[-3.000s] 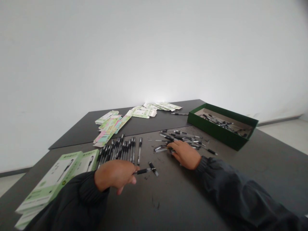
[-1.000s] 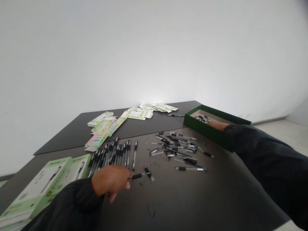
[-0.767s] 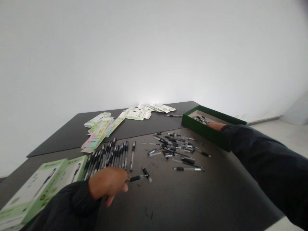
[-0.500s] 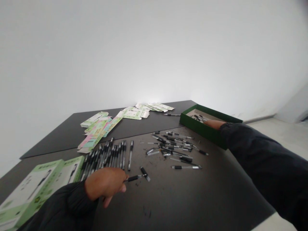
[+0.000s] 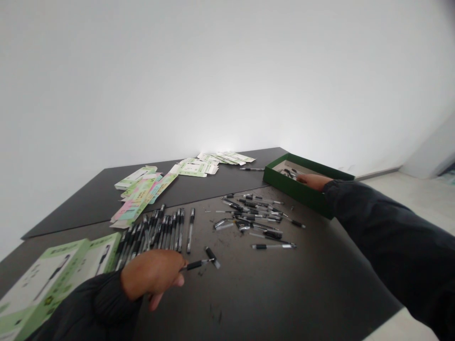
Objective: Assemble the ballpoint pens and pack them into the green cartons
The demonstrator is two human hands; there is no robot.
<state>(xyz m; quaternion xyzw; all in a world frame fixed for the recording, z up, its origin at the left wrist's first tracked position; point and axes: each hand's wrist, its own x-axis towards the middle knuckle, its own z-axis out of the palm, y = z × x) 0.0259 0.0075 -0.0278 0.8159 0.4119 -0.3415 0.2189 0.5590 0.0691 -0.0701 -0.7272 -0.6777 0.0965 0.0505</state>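
Note:
My left hand (image 5: 156,273) is closed around an uncapped pen (image 5: 195,265), its tip pointing right, low over the dark table. Just past that tip lies a black pen cap (image 5: 212,257). Behind the hand runs a row of capped pens (image 5: 167,229), with a single pen (image 5: 191,230) at its right end. At the far right, my right hand (image 5: 313,181) reaches over the near wall of a green box (image 5: 302,192). Its fingertips are down among small black and clear pieces (image 5: 287,173) inside; whether they grip one cannot be made out.
A loose heap of pens and parts (image 5: 252,213) spreads over the middle of the table (image 5: 270,293). Two green-and-white cartons (image 5: 46,279) stand at the left front. Flattened cartons (image 5: 142,196) lie along the back, with one pen (image 5: 252,169) near the green box.
The view has shifted slightly. My left hand still holds the uncapped pen, and my right hand stays in the green box with hardly any movement.

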